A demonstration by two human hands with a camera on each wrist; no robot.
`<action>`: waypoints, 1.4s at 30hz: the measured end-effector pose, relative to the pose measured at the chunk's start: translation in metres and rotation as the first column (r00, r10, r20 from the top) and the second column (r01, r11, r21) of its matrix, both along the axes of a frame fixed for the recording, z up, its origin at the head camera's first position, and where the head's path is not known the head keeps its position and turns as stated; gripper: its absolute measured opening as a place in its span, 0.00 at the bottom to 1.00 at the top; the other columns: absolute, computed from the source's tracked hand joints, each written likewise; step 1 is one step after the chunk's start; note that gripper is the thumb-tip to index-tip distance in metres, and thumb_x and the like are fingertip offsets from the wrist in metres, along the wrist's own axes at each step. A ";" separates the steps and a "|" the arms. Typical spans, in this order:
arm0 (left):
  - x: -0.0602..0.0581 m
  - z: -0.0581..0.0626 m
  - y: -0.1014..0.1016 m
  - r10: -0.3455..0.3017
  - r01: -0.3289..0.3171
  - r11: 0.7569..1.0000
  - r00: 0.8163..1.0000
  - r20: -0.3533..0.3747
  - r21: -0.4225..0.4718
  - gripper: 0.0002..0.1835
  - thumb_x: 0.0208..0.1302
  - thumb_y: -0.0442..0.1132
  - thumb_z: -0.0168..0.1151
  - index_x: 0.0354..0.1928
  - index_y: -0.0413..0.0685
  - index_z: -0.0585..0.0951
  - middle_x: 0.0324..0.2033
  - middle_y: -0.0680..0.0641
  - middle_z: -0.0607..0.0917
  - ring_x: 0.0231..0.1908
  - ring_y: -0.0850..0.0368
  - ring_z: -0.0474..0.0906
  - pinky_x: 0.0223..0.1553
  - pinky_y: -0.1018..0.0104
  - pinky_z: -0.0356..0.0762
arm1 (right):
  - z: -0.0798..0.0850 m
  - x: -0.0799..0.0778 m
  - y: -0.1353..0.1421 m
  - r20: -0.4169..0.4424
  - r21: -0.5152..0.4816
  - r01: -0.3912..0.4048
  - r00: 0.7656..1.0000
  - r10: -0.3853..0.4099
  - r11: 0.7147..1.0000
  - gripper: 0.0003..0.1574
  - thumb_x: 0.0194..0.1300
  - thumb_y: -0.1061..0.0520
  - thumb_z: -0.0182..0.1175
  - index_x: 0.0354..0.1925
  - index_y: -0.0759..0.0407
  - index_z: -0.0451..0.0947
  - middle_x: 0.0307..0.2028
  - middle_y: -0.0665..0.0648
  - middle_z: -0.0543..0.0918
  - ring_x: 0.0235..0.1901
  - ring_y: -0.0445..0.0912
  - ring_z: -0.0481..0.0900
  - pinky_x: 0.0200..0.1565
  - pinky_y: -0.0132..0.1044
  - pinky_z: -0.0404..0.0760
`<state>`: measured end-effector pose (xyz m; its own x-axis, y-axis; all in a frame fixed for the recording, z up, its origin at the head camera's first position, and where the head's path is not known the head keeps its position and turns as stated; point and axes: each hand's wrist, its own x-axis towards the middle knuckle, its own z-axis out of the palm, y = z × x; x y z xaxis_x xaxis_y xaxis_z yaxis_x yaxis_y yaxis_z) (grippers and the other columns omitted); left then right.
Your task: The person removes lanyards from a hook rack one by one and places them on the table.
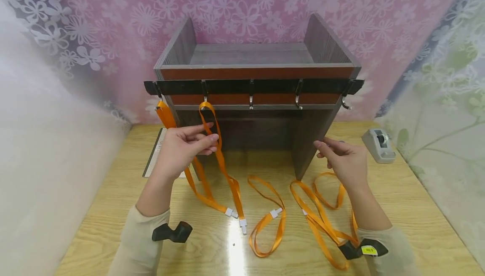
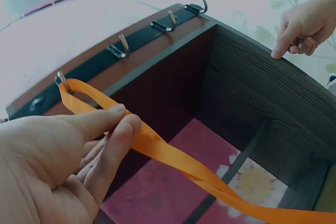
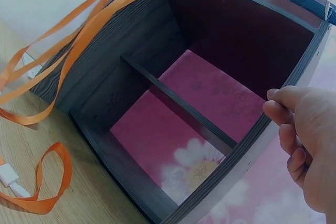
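Observation:
My left hand (image 1: 185, 145) pinches an orange lanyard (image 1: 223, 164) between thumb and fingers, just below its top loop. That loop hangs at the second hook (image 1: 205, 95) from the left on a dark grey wooden rack (image 1: 257, 73). Another orange lanyard (image 1: 164, 114) hangs from the leftmost hook, partly hidden behind the left hand. White clips of both lanyards lie on the table. My right hand (image 1: 342, 158) holds the front edge of the rack's right side panel (image 1: 312, 141), thumb and fingertips at the edge in the right wrist view.
A looped orange lanyard (image 1: 282, 225) lies on the wooden table (image 1: 212, 250); more orange lanyards (image 1: 322, 221) lie tangled below the right hand. A tape dispenser (image 1: 380, 145) stands at right. Behind the left arm lies a white sheet (image 1: 153, 156). Three bare hooks (image 1: 251, 99) are toward the right.

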<state>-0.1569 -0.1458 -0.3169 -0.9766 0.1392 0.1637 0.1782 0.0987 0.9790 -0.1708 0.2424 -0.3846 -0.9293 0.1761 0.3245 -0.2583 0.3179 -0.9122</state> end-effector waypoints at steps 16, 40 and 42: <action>-0.007 -0.011 0.005 -0.107 0.098 0.986 0.992 0.063 0.131 0.15 0.65 0.35 0.68 0.43 0.24 0.83 0.30 0.47 0.91 0.31 0.54 0.90 0.37 0.63 0.90 | 0.000 -0.001 -0.004 -0.059 -0.017 0.000 0.998 -0.001 1.000 0.15 0.60 0.61 0.72 0.43 0.71 0.87 0.22 0.39 0.87 0.18 0.37 0.80 0.16 0.25 0.75; 0.036 0.053 0.014 -0.144 0.158 0.985 0.973 -0.178 0.067 0.09 0.59 0.30 0.71 0.39 0.29 0.87 0.29 0.48 0.91 0.28 0.51 0.89 0.33 0.54 0.90 | 0.004 0.001 -0.004 0.008 0.002 0.013 1.000 -0.013 1.000 0.17 0.62 0.56 0.72 0.44 0.69 0.87 0.21 0.42 0.87 0.16 0.39 0.76 0.14 0.28 0.70; 0.039 0.053 0.014 -0.156 0.172 0.983 0.969 -0.194 0.071 0.09 0.58 0.29 0.71 0.39 0.28 0.86 0.29 0.48 0.91 0.28 0.51 0.89 0.32 0.54 0.90 | 0.004 0.002 -0.004 0.002 0.007 0.015 1.000 -0.015 1.000 0.17 0.62 0.55 0.71 0.43 0.69 0.87 0.21 0.42 0.87 0.16 0.39 0.76 0.14 0.28 0.70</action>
<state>-0.1175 -0.1315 -0.2643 -0.8928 0.2720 0.3591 0.3650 -0.0308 0.9305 -0.1692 0.2388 -0.3807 -0.9272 0.1880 0.3241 -0.2518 0.3278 -0.9106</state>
